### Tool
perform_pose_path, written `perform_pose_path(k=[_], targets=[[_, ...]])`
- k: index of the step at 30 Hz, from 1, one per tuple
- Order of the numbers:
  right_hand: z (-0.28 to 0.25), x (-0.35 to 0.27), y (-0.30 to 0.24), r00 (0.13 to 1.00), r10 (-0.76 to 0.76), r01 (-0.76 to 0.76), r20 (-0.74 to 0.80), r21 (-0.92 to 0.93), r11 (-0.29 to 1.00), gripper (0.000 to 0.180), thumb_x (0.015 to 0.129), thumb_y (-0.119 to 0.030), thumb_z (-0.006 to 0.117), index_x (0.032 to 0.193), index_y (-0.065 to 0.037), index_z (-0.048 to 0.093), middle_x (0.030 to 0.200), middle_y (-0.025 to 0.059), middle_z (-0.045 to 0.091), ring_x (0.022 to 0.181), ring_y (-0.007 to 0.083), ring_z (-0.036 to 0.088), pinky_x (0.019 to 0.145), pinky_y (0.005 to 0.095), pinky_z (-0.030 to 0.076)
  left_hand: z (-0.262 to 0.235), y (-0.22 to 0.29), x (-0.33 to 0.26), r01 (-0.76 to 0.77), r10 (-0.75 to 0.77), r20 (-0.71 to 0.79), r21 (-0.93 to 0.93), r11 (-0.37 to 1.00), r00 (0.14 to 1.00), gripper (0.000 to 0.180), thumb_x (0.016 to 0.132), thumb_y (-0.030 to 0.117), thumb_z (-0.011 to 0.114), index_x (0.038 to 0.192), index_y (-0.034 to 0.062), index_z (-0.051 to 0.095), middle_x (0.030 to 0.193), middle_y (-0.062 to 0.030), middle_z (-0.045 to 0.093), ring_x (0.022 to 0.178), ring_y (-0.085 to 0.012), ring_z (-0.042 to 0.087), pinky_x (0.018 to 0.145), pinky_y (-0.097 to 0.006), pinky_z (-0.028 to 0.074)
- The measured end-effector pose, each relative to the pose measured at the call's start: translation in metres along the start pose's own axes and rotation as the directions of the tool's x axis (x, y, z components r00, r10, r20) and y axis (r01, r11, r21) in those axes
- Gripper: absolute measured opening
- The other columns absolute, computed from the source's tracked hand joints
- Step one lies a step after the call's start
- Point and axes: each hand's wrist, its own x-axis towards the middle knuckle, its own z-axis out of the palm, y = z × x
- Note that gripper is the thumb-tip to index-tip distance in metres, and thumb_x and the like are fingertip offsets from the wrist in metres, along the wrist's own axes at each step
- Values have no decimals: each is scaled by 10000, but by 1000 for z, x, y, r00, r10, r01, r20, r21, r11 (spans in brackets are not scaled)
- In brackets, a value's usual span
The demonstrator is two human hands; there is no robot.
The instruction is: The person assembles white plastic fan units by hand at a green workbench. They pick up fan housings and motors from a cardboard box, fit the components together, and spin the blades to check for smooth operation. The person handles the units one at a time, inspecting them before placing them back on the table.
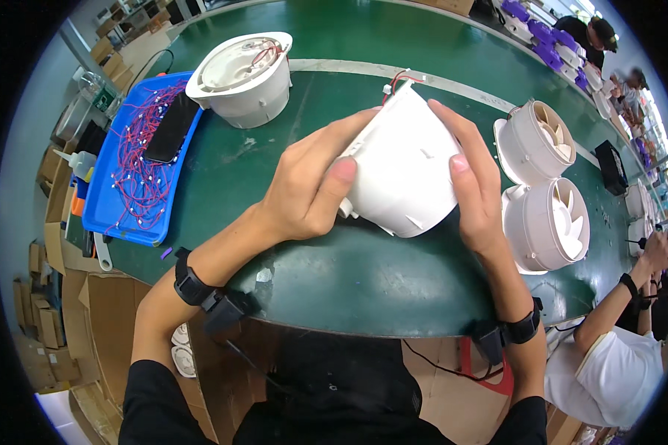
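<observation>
Between both hands, a white plastic fan housing (412, 167) is held tilted above the green table. My left hand (313, 174) grips its left side, thumb pressed on the wall and fingers behind the rim. On the opposite side, my right hand (473, 178) presses with its thumb and fingers. Thin red and black wires with a white connector (418, 78) stick out at the housing's top edge. Its inside faces away and is hidden. Two similar white fan housings with visible blades, an upper one (545, 141) and a lower one (560, 226), lie beside my right hand.
Another white housing (249, 93) stands at the back left. Next to it, a blue tray (152, 236) holds tangled red wires (137, 167) and a black phone (174, 127). A black box (611, 167) lies far right. A co-worker's arm (608, 311) is at the right edge.
</observation>
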Motion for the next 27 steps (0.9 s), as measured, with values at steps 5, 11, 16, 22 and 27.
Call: perform_pose_path(k=[5, 11, 16, 22, 27], targets=[[-4, -2, -3, 998, -61, 59, -27, -88, 994, 381, 838, -114, 570, 1196, 16, 592, 1177, 176, 595, 1038, 260, 574, 865, 340, 439, -5, 7, 5, 207, -218, -53, -166, 964, 974, 400, 879, 181, 461, 1175, -82, 519, 968, -224, 637, 860, -306, 654, 788, -361, 502], [6, 0, -25, 971, 218, -222, -102, -37, 974, 648, 751, -260, 712, 1311, -14, 497, 1157, 177, 583, 1034, 265, 568, 890, 389, 457, 6, 7, 1, 122, -125, -20, -118, 985, 992, 503, 783, 195, 593, 1184, -83, 469, 925, -231, 634, 801, -330, 665, 737, -372, 522], [-3, 11, -54, 964, 260, -242, 59, -210, 947, 700, 728, -289, 733, 1325, -15, 490, 1124, 181, 606, 1039, 282, 587, 910, 386, 463, 13, 11, 0, -35, 35, -13, 34, 999, 999, 573, 708, 200, 674, 1172, -69, 474, 856, -210, 619, 712, -355, 640, 635, -394, 519], [3, 10, -58, 970, 232, -204, 74, -277, 939, 712, 710, -249, 710, 1338, -8, 477, 1141, 176, 606, 1032, 247, 604, 910, 351, 469, 20, 17, -4, -122, 123, 2, 143, 982, 992, 682, 653, 265, 787, 1173, -55, 484, 880, -185, 622, 703, -336, 626, 635, -382, 507], [-1, 10, -60, 979, 183, -156, 91, -246, 957, 692, 697, -221, 686, 1318, 8, 484, 1127, 178, 609, 1041, 253, 606, 913, 358, 471, 28, 24, -5, -201, 209, -40, 156, 967, 977, 718, 629, 294, 828, 1164, -48, 492, 933, -191, 622, 730, -325, 632, 660, -375, 509]])
